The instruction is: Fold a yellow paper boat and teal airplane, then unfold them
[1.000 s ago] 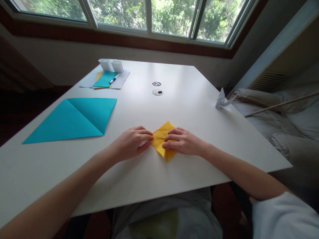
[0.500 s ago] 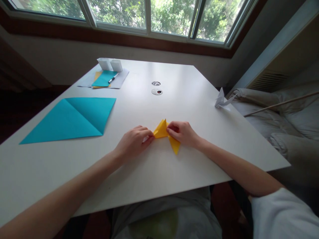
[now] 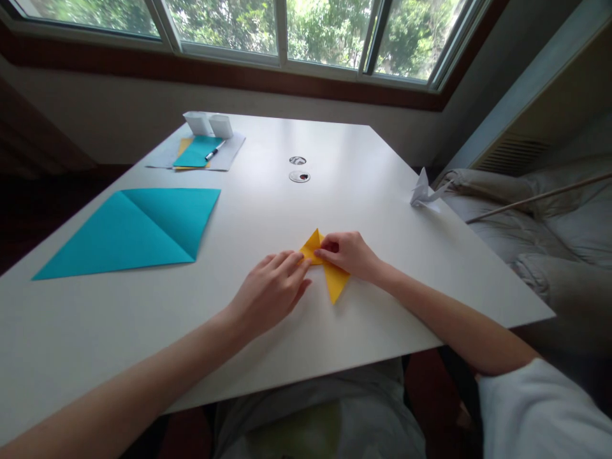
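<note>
Left hand (image 3: 275, 287) has flattened beside yellow paper (image 3: 335, 282), teal sheet (image 3: 138, 229) apart.

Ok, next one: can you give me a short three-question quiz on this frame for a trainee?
1. True or false: the right hand pinches the yellow paper.
2. What stands near the right edge of the table? A) white paper crane B) mug C) scissors
3. Fill in: the big creased sheet to the left of the left hand is ___ in colour.
Key: 1 true; 2 A; 3 teal.
</note>
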{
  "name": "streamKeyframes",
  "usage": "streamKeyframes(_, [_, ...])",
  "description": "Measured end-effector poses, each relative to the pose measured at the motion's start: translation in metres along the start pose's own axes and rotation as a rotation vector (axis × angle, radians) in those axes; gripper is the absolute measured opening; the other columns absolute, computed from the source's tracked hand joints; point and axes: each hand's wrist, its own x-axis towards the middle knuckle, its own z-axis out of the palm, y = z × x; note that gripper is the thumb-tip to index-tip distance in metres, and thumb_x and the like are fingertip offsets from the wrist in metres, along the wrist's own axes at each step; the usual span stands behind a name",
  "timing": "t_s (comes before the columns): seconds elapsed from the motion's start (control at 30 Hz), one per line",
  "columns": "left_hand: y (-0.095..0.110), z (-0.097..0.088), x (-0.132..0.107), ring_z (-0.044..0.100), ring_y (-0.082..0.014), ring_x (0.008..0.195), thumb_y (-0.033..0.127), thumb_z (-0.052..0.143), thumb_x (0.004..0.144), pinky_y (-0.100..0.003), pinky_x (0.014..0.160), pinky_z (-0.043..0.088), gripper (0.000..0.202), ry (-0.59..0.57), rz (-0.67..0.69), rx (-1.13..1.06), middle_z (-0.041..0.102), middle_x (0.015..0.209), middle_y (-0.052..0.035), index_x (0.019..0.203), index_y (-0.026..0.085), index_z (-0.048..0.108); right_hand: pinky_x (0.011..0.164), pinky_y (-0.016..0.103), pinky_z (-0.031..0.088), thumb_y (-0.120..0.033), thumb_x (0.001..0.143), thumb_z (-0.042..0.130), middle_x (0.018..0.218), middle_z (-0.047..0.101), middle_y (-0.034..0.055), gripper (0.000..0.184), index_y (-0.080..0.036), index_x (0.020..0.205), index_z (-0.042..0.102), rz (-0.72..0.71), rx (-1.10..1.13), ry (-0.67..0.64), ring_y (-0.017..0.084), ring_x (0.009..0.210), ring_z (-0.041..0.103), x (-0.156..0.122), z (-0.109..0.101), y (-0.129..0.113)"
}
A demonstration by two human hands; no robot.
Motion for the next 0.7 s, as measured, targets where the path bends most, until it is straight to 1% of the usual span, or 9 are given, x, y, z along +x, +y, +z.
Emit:
streamKeyframes(0.07, [0.008,0.005,-0.001,0.051,-0.0277,0.113,0.036,0.038,0.09,-0.041,0.089,0.044,0.044,-0.057,0.022,-0.017,0.055,0.124,-0.0165,0.121,0.008,0.051,0.053,0.02,0.037,-0.025,0.073,0.062,0.062,0.063,-0.001,0.01,-0.016,0.068,0.063,0.012,0.006,0.009,0.008,0.055,0.053,0.0,0.0,0.001])
streamKeyframes(0.13, [0.011,0.009,-0.003,0.046,-0.0287,0.119,0.041,0.036,0.09,-0.042,0.093,0.043,0.051,-0.106,0.021,-0.028,0.05,0.13,-0.0182,0.125,0.005,0.048,0.053,0.019,0.038,-0.025,0.072,0.063,0.062,0.062,-0.0014,0.009,-0.017,0.069,0.062,0.041,0.024,0.02,0.009,0.055,0.054,0.0,0.001,0.002])
streamKeyframes(0.23, [0.011,0.014,-0.004,0.045,-0.0289,0.122,0.042,0.033,0.091,-0.043,0.097,0.04,0.053,-0.135,0.002,-0.027,0.047,0.132,-0.0185,0.127,0.005,0.047,0.053,0.019,0.039,-0.026,0.071,0.065,0.061,0.06,-0.0034,0.013,-0.018,0.078,0.059,0.06,0.046,0.048,0.009,0.054,0.054,0.0,0.002,0.003])
streamKeyframes(0.33, [0.01,0.014,-0.005,0.045,-0.0283,0.122,0.042,0.032,0.091,-0.043,0.098,0.04,0.053,-0.142,-0.013,-0.042,0.045,0.134,-0.0181,0.128,0.006,0.045,0.053,0.019,0.039,-0.025,0.07,0.065,0.06,0.059,-0.0054,0.019,-0.019,0.086,0.057,0.041,0.045,0.062,0.008,0.054,0.054,0.0,0.002,0.004])
streamKeyframes(0.43, [0.01,0.014,-0.005,0.044,-0.0274,0.123,0.042,0.033,0.091,-0.041,0.1,0.039,0.054,-0.16,-0.019,-0.068,0.043,0.135,-0.018,0.129,0.006,0.044,0.053,0.019,0.038,-0.024,0.072,0.063,0.06,0.058,-0.0054,0.014,-0.019,0.084,0.059,0.021,0.018,0.05,0.008,0.053,0.053,0.0,0.002,0.004])
streamKeyframes(0.5, [0.009,0.014,-0.005,0.043,-0.0271,0.124,0.042,0.033,0.091,-0.04,0.101,0.039,0.054,-0.169,-0.017,-0.075,0.042,0.136,-0.0182,0.129,0.005,0.044,0.054,0.018,0.038,-0.021,0.074,0.062,0.058,0.058,-0.005,0.014,-0.019,0.088,0.063,0.004,-0.017,0.044,0.007,0.052,0.052,0.001,0.003,0.004])
streamKeyframes(0.6, [0.008,0.015,-0.005,0.043,-0.0268,0.124,0.042,0.033,0.091,-0.039,0.101,0.038,0.055,-0.17,-0.001,-0.077,0.042,0.135,-0.0184,0.129,0.004,0.044,0.058,0.019,0.04,-0.019,0.078,0.058,0.062,0.061,-0.0021,0.021,-0.019,0.098,0.067,-0.059,-0.114,0.023,0.008,0.055,0.053,0.001,0.004,0.004])
streamKeyframes(0.7, [0.008,0.014,-0.005,0.043,-0.0258,0.124,0.041,0.034,0.09,-0.039,0.101,0.038,0.054,-0.16,0.012,-0.087,0.044,0.135,-0.0179,0.128,0.005,0.044,0.065,0.021,0.041,-0.022,0.084,0.053,0.078,0.065,0.0041,0.021,-0.018,0.097,0.069,-0.128,-0.225,-0.018,0.01,0.065,0.057,-0.001,0.005,0.003])
